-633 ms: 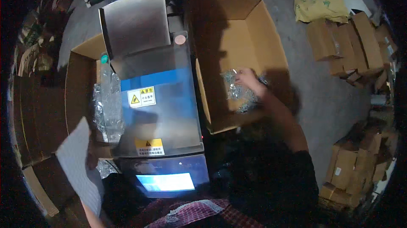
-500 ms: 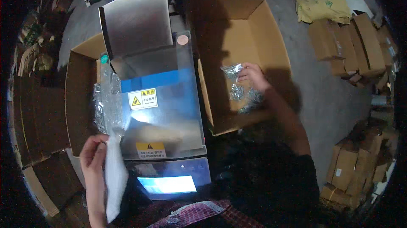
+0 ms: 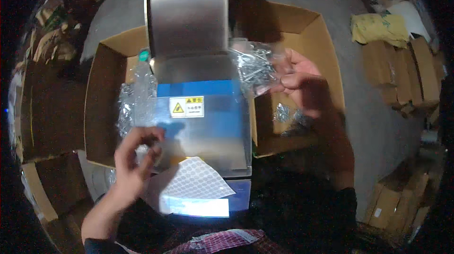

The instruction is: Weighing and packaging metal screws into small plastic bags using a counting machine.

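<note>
My right hand [image 3: 302, 77] grips a clear plastic bag of screws [image 3: 255, 67] by its right side. The bag is raised over the right edge of a metal-and-blue machine [image 3: 203, 136]. My left hand [image 3: 135, 159] is above the machine's left front edge, its fingers curled in toward the thumb. A small shiny bit shows at those fingers, too unclear to name. Beside the left thumb and wrist, a white sheet of round stickers [image 3: 196, 180] lies slanting over the machine's front, partly across its lit screen [image 3: 198, 206].
An open cardboard box [image 3: 326, 41] stands right of the machine, with small bags of screws [image 3: 282, 112] inside. Another open box [image 3: 101, 93] at the left holds clear plastic bags [image 3: 126, 107]. The machine's metal flap [image 3: 189, 22] stands upright. Cartons [image 3: 378, 74] and a yellow sack [image 3: 378, 28] are at the right.
My right hand has lifted the bag of screws out of the right box toward the machine. The sticker sheet has swung from hanging by my left hand to lying over the machine's front.
</note>
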The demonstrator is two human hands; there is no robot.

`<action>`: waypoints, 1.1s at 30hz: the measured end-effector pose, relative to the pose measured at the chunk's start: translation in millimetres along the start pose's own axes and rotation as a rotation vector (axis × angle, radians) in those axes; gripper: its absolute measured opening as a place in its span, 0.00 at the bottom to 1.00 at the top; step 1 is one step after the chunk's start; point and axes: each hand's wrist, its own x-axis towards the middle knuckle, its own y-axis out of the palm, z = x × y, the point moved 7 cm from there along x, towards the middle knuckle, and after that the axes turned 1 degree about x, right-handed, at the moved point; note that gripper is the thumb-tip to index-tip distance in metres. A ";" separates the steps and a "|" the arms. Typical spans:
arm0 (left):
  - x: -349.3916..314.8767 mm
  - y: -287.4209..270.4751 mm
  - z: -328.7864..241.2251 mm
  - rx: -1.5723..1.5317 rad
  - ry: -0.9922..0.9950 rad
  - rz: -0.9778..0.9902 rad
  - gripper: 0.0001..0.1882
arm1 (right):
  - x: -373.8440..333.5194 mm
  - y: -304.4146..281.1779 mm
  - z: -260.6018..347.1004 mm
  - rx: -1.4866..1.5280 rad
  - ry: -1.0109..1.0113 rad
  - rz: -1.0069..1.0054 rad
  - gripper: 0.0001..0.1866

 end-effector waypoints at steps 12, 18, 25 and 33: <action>99.1 -21.9 131.7 -0.881 -0.515 0.062 0.23 | 34.3 -219.9 -128.6 -1.781 0.018 -0.194 0.19; 128.5 -14.1 144.4 -0.842 -0.491 0.124 0.19 | -82.6 -283.2 -279.5 -1.964 0.303 -0.272 0.21; 128.1 -12.9 157.9 -0.835 -0.496 0.160 0.15 | -79.9 -302.1 -246.2 -1.669 0.274 -0.259 0.19; 118.4 -20.7 164.3 -0.911 -0.509 0.142 0.14 | -54.0 -196.6 -166.8 -0.423 0.245 -0.250 0.16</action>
